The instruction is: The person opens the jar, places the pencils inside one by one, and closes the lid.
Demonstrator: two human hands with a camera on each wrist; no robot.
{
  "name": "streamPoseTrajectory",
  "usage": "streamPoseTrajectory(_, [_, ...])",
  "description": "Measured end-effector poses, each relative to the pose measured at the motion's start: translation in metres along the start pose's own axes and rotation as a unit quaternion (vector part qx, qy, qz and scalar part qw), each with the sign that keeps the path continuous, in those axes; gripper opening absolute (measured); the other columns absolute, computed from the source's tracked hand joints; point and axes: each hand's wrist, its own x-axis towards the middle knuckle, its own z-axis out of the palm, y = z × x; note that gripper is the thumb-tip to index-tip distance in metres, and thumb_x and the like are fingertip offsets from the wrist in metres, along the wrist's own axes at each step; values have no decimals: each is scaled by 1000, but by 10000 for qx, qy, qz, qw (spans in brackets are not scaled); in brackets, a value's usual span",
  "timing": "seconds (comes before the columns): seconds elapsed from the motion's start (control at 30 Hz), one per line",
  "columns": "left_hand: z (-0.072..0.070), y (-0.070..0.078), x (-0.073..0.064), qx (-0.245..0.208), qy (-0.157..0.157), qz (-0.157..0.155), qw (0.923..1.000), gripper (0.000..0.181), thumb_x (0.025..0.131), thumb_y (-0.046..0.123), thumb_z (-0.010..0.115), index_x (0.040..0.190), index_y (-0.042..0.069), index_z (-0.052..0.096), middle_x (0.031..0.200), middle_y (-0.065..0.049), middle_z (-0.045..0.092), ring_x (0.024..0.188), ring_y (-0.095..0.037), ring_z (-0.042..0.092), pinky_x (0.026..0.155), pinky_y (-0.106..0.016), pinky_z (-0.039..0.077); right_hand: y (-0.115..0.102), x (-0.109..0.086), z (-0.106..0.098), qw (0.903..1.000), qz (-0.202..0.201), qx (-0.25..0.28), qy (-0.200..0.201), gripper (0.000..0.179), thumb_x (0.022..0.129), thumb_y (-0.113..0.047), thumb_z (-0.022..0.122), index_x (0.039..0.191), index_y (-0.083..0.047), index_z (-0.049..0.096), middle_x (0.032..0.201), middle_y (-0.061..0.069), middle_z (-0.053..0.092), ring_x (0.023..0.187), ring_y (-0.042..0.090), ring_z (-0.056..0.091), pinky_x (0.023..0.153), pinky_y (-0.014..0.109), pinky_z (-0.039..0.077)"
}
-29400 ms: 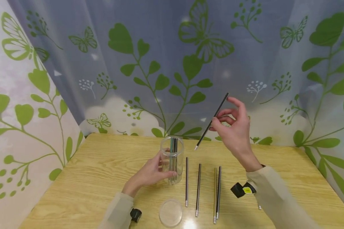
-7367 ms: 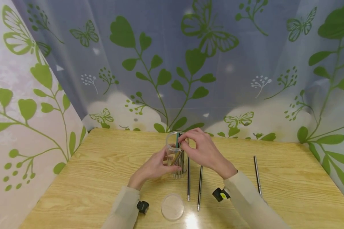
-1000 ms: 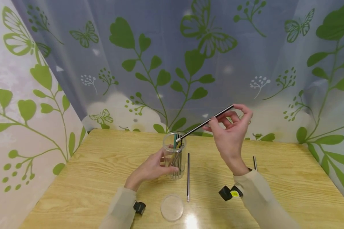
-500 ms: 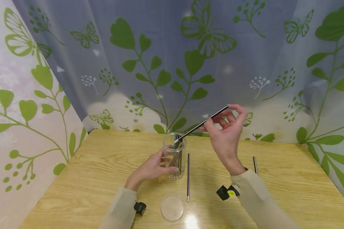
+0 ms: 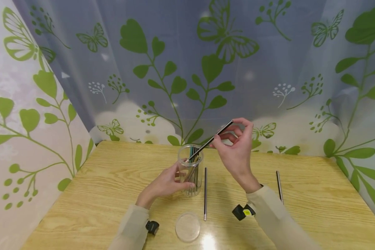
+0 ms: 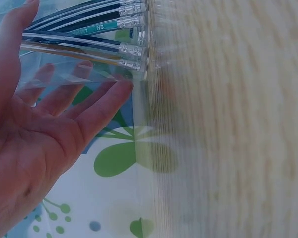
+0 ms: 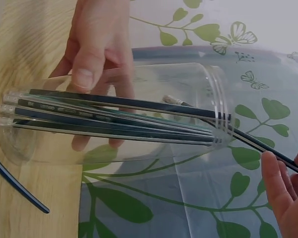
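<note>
My left hand [image 5: 165,183] holds a clear plastic jar [image 5: 182,171] upright on the table, thumb in front and fingers round the back. Inside, several pencils [image 7: 114,115] lean with their eraser ends down; one is teal [image 6: 98,28], the others mostly dark with pale stripes. My right hand [image 5: 237,152] pinches a black-and-silver striped pencil [image 5: 208,142] between thumb and fingers above the jar's right side. It slants down to the left, and its eraser end [image 7: 174,99] is inside the jar mouth. The left wrist view shows the jar's base with the ferrules gathered there.
One dark pencil [image 5: 205,194] lies on the wooden table [image 5: 112,180] just right of the jar. Another pencil [image 5: 279,185] lies farther right, partly behind the right sleeve. A round clear lid [image 5: 188,227] sits in front. Patterned curtain [image 5: 162,86] hangs behind the table.
Over the longer span, several pencils have left the table and the jar has filled. Within the last second, my right hand has moved left and down, bringing the pencil's eraser end into the jar.
</note>
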Motion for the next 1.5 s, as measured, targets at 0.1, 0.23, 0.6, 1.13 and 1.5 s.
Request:
streamPoseTrajectory(0.1, [0, 0, 0, -11, 4, 10, 10000, 86, 91, 33, 80, 160, 26, 30, 162, -7, 42, 142, -38, 50, 113, -49, 50, 5, -3, 2, 9996, 10, -264, -131, 53, 85, 20, 58, 127, -8, 39, 94, 10, 60, 73, 18, 68, 63, 40, 66])
streamPoseTrajectory(0.23, [0, 0, -1, -1, 15, 35, 10000, 86, 91, 33, 80, 161, 26, 30, 161, -7, 42, 141, -39, 50, 112, -49, 51, 10, -8, 3, 9962, 84, -817, -279, 47, 86, 15, 61, 125, 1, 38, 95, 12, 62, 75, 12, 68, 64, 34, 65])
streamPoseTrajectory(0.6, [0, -1, 1, -25, 78, 46, 10000, 85, 89, 33, 81, 158, 24, 33, 159, -8, 45, 139, -36, 52, 112, -47, 52, 18, -14, 4, 9839, 63, -1660, -661, 47, 86, 11, 66, 129, -3, 50, 96, 16, 66, 81, 7, 66, 68, 24, 62])
streamPoseTrajectory(1.13, [0, 1, 0, -9, 54, 92, 9999, 84, 91, 32, 80, 159, 21, 32, 155, -8, 49, 137, -35, 54, 110, -48, 53, 31, -18, 0, 9643, -1019, -2179, -1109, 20, 83, 8, 73, 99, -3, 73, 87, 7, 67, 77, 18, 66, 67, 34, 64])
streamPoseTrajectory(1.5, [1, 2, 0, -4, 57, 13, 10000, 84, 90, 33, 80, 158, 23, 33, 155, -7, 49, 137, -35, 54, 111, -47, 52, 36, -22, -2, 9536, -1487, -2311, -1232, 17, 82, 6, 73, 93, -7, 75, 82, 3, 69, 73, 20, 65, 64, 31, 61])
